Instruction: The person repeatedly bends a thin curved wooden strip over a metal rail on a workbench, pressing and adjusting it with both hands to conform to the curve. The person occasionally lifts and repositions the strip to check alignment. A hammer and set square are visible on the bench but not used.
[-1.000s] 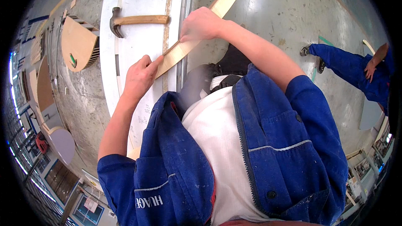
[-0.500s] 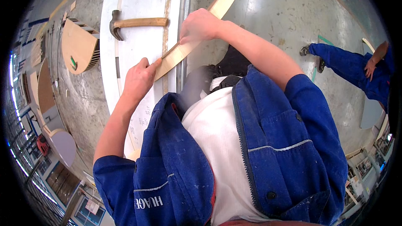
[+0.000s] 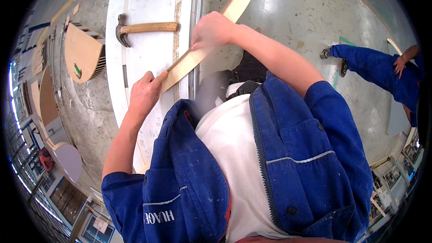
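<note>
Holding the pale curved strip (image 3: 180, 73) aslant across the edge of the white panel (image 3: 153, 6), the right hand (image 3: 213, 30) wraps it while the left hand (image 3: 146, 93) apparently pinches its lower end, seemingly a positioning step, next calling for even two-handed control.

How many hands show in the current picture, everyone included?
3: the person's left hand at the wooden strip, right hand farther up it, co-worker's hand at far right. The co-worker's other may be hidden.

One claw hammer (image 3: 148, 27), one curved wooden strip (image 3: 180, 72) and one white surface (image 3: 150, 0) appear, with one left grip (image 3: 145, 91), one right grip (image 3: 213, 29), one co-worker (image 3: 371, 63), one lilac rounded panel (image 3: 67, 162) and one green item (image 3: 78, 69).
</note>
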A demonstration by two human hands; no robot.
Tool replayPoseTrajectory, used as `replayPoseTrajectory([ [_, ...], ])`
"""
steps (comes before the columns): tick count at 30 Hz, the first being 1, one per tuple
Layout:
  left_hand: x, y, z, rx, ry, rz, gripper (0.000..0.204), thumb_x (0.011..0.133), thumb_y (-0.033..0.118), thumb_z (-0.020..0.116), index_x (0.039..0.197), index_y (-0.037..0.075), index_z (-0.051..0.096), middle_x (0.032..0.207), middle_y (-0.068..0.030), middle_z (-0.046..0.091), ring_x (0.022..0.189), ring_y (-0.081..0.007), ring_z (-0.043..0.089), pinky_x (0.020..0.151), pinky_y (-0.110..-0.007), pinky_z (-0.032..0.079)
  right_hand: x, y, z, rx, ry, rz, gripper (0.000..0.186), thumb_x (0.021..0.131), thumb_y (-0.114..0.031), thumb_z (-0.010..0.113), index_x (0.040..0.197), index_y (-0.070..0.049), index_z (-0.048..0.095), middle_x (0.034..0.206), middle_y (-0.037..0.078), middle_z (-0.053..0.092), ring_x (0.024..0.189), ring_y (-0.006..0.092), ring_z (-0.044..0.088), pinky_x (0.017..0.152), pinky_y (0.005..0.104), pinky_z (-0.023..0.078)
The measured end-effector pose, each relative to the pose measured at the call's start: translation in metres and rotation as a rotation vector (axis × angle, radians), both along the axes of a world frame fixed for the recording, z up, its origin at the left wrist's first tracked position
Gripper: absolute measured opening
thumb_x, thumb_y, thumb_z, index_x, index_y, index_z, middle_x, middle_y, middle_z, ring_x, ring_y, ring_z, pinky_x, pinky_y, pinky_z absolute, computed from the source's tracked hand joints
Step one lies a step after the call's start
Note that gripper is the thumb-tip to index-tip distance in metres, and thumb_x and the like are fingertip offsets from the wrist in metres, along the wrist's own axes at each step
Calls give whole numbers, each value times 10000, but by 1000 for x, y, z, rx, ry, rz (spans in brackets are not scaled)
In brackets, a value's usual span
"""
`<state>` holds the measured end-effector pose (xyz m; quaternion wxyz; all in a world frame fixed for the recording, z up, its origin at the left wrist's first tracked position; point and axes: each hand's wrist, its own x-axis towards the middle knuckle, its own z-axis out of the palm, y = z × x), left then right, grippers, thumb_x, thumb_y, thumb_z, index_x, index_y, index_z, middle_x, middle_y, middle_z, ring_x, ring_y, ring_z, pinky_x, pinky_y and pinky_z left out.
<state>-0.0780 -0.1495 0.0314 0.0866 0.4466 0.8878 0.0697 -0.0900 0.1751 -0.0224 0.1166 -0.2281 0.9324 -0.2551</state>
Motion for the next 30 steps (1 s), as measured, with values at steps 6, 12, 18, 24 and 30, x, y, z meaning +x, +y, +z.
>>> replayPoseTrajectory([
  [6,1,-31,-2,-21,20,-9,383,834,21,743,1194,150,760,736,-87,503,601,-256,561,543,-398,499,0,-4,-6,-28,64,-6,251,834,-445,751,923,-229,843,816,53,765,777,294,714,675,409,557],
  [12,5,-56,4,-41,47,5,382,829,3,733,1187,132,757,744,-89,498,632,-254,568,581,-393,509,0,-3,2,-5,1,-17,346,852,-499,680,882,-182,814,855,117,750,825,341,704,735,440,550],
  [18,7,-80,18,31,65,181,342,871,7,720,1196,109,750,755,-96,527,640,-256,584,597,-386,508,1,1,-2,86,93,0,278,856,-488,744,942,-242,840,819,43,768,764,279,721,669,404,560],
  [24,46,-22,19,245,-247,483,215,883,44,729,1088,101,759,852,-99,637,746,-260,667,669,-378,551,-8,3,7,127,2,47,251,904,-458,708,981,-255,833,866,47,774,824,272,733,710,417,574],
  [30,66,26,-3,223,-351,547,159,872,79,712,1027,84,750,945,-109,703,839,-311,693,749,-404,571,-33,14,13,-10,-127,344,246,951,-320,644,1055,-142,779,950,136,745,908,367,700,796,482,562],
])
